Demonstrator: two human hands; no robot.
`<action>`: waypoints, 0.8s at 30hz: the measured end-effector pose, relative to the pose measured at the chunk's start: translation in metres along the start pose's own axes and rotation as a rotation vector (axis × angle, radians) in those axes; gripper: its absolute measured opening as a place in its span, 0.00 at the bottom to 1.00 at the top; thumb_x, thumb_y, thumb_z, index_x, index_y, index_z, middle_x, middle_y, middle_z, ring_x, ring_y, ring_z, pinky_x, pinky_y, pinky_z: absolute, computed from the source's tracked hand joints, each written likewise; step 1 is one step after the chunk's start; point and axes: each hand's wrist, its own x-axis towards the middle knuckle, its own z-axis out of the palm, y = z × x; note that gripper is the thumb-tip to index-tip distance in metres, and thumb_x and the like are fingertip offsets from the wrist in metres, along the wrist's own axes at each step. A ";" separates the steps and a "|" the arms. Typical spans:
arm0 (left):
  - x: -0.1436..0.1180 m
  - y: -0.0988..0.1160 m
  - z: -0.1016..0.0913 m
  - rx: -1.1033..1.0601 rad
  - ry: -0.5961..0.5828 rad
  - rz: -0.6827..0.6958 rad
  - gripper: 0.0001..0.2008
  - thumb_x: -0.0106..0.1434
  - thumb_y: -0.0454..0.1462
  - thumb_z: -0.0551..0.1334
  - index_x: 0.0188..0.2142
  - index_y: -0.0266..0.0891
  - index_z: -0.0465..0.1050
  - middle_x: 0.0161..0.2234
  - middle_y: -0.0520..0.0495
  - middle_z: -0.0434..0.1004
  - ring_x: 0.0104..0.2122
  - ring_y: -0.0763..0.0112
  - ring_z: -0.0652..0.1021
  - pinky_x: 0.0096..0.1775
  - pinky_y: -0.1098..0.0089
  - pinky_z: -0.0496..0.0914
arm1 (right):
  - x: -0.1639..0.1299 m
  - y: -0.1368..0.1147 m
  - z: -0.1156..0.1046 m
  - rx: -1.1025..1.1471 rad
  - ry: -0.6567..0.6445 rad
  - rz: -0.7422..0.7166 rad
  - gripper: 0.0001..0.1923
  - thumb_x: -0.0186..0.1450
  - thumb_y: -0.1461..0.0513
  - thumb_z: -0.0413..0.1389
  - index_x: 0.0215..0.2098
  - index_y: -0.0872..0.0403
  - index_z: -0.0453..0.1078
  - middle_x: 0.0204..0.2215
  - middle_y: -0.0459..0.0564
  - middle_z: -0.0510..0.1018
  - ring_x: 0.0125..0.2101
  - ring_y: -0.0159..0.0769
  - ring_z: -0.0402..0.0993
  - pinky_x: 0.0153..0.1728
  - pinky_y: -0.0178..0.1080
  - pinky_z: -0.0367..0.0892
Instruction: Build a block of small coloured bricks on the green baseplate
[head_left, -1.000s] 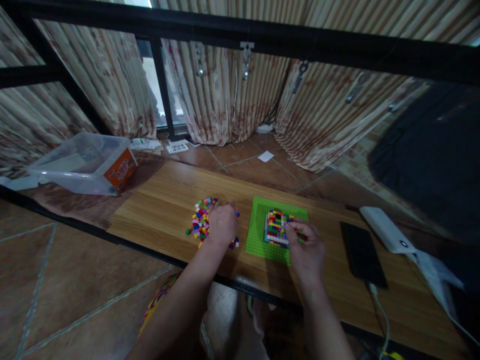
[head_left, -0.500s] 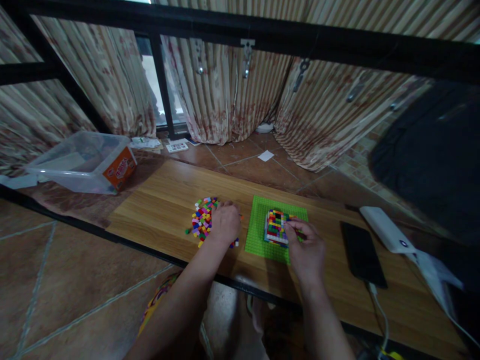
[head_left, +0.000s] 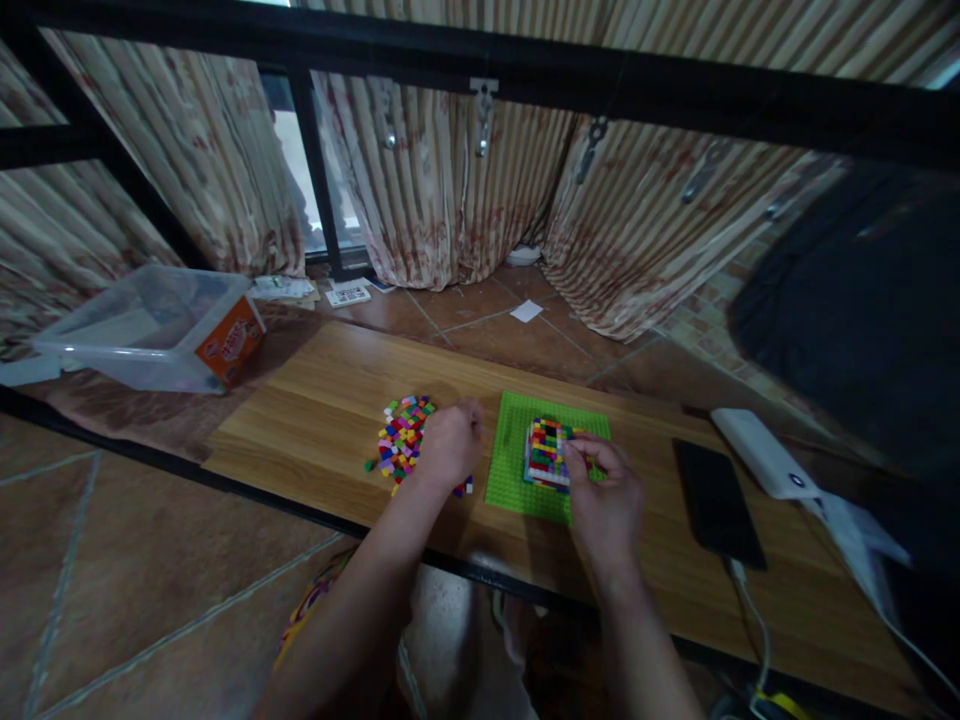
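Note:
A loose pile of small coloured toy bricks (head_left: 400,437) lies on the wooden board. My left hand (head_left: 448,443) is over the pile's right side with its fingers curled closed; whatever they hold is hidden. To the right, a green baseplate (head_left: 508,455) carries a low block built of many-coloured bricks (head_left: 546,450). At the right side of that block is my right hand (head_left: 606,485), thumb and forefinger pinched together. It covers part of the build, and I cannot make out what is between the fingertips.
A black phone (head_left: 718,503) with a white cable lies right of the baseplate, beside a white power bank (head_left: 763,455). A clear plastic box (head_left: 150,330) with an orange label stands far left. Dark fabric (head_left: 855,330) fills the right edge. Curtains (head_left: 442,190) hang behind.
My left hand has turned slightly and its fingers have drawn in toward the baseplate side. My right hand stays pinched at the brick build. The whole view has shifted a little.

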 end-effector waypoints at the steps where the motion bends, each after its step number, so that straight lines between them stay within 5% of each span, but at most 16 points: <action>1: -0.001 0.001 0.000 -0.125 -0.016 0.019 0.08 0.59 0.29 0.57 0.36 0.37 0.74 0.34 0.46 0.79 0.36 0.68 0.78 0.41 0.70 0.70 | -0.001 -0.003 0.000 0.013 0.004 -0.019 0.10 0.62 0.56 0.55 0.31 0.53 0.74 0.37 0.52 0.77 0.41 0.40 0.73 0.45 0.44 0.66; 6: -0.009 0.011 0.008 -0.686 -0.122 0.136 0.08 0.59 0.30 0.59 0.38 0.36 0.72 0.35 0.48 0.77 0.36 0.73 0.77 0.41 0.72 0.70 | -0.004 -0.015 0.005 0.095 -0.092 -0.125 0.09 0.65 0.58 0.54 0.36 0.51 0.75 0.37 0.50 0.78 0.41 0.38 0.74 0.45 0.44 0.67; 12: -0.017 0.025 0.013 -1.044 -0.157 0.107 0.09 0.57 0.29 0.62 0.38 0.35 0.71 0.33 0.50 0.74 0.34 0.75 0.75 0.40 0.73 0.70 | -0.006 -0.020 0.006 0.090 -0.207 -0.133 0.09 0.65 0.58 0.55 0.40 0.50 0.74 0.38 0.50 0.78 0.42 0.39 0.73 0.44 0.44 0.67; 18: -0.020 0.033 0.013 -1.079 -0.129 0.115 0.09 0.56 0.26 0.60 0.37 0.35 0.72 0.32 0.51 0.74 0.33 0.76 0.75 0.39 0.75 0.70 | -0.006 -0.020 0.006 0.122 -0.207 -0.108 0.08 0.65 0.58 0.55 0.39 0.51 0.74 0.37 0.49 0.78 0.40 0.38 0.74 0.43 0.42 0.67; 24: -0.025 0.036 0.009 -0.873 -0.065 0.191 0.11 0.56 0.27 0.59 0.39 0.36 0.73 0.34 0.49 0.76 0.35 0.74 0.76 0.42 0.72 0.70 | -0.007 -0.019 0.007 0.193 -0.200 -0.062 0.09 0.65 0.58 0.56 0.41 0.51 0.75 0.39 0.49 0.79 0.42 0.38 0.74 0.45 0.42 0.67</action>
